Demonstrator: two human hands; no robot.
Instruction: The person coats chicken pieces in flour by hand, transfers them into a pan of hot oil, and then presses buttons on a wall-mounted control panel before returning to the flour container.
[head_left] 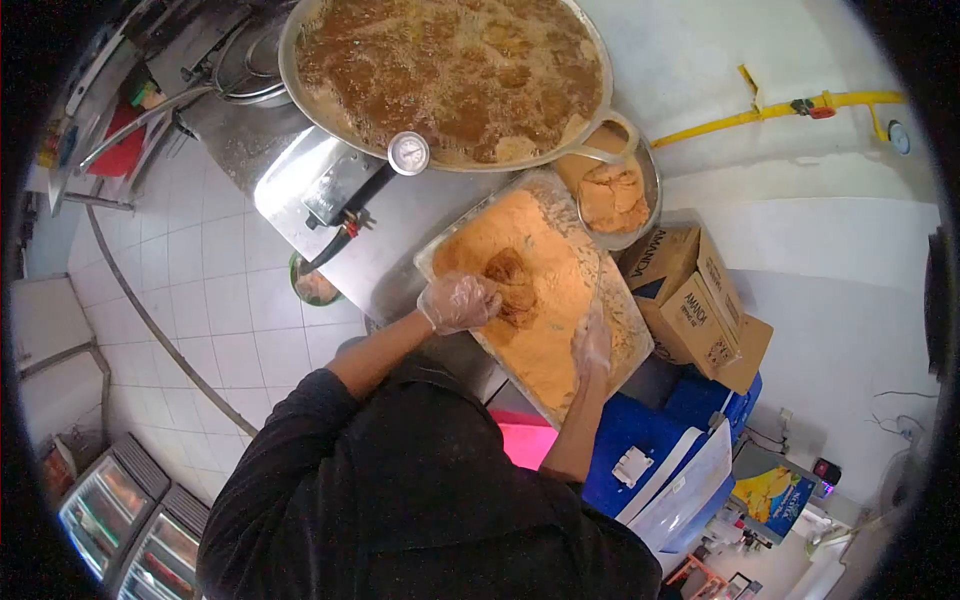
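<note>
A metal tray (622, 380) holds a thick layer of orange breading flour (540, 235). Near its middle lies a darker brown, moist-looking lump (512, 285), partly coated; its kind is not clear. My left hand (462, 303), in a clear plastic glove, is at the lump's left edge with its fingers curled in; what they hold, if anything, is hidden. My right hand (592, 345), also gloved, rests at the right part of the tray, its fingers stretched out against the flour and apart from the lump.
A large pan of bubbling oil (450, 80) stands just beyond the tray, with a dial thermometer (408, 153) at its rim. Right of it, a metal bowl (652, 205) holds orange-coated pieces. Cardboard boxes (700, 310) and a blue cooler (625, 440) are at the right.
</note>
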